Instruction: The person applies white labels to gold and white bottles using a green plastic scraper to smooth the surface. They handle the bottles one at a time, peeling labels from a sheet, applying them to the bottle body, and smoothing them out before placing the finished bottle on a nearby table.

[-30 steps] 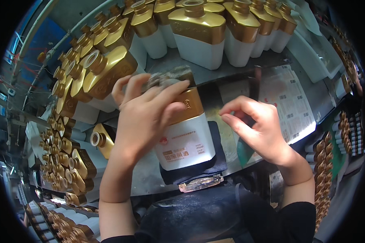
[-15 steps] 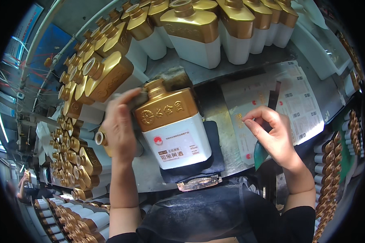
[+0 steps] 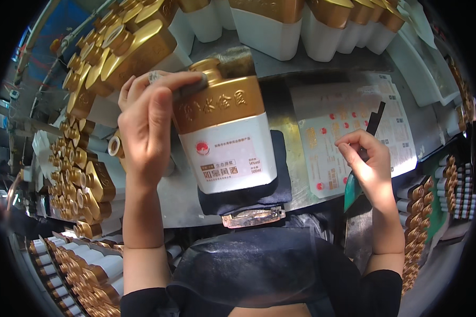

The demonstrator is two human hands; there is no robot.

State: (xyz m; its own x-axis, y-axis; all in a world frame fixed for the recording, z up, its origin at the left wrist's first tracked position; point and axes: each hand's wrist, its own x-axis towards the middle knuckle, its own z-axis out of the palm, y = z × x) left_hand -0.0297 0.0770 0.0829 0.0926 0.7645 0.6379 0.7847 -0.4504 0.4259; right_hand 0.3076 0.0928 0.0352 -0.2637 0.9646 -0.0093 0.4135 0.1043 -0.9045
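Observation:
A flat-sided bottle (image 3: pixel 225 153) with a gold shoulder and neck and a white body lies tilted on a dark cloth pad (image 3: pixel 282 185). Printed red and brown markings show on its white face. My left hand (image 3: pixel 149 119) is at its upper left, fingers apart, the index finger reaching onto the gold shoulder beside the neck. Grey coverings wrap some of its fingertips. My right hand (image 3: pixel 369 158) is over printed sheets, thumb and forefinger pinched together. A slim tool, black at the top (image 3: pixel 376 119) and green at its pointed lower end, passes through that hand.
Printed transfer sheets (image 3: pixel 314 113) lie on the metal bench (image 3: pixel 182 203) at right. Gold-and-white bottles (image 3: pixel 272 31) stand along the back and left. A white tray (image 3: pixel 418 79) is at the far right. Racks of bottles (image 3: pixel 415 232) flank both sides below. A dark block (image 3: pixel 237 62) is behind the bottle.
My left index finger has come onto the bottle's shoulder. My right hand stays pinched over the sheets with the tool. The whole view has shifted, so bench items sit higher.

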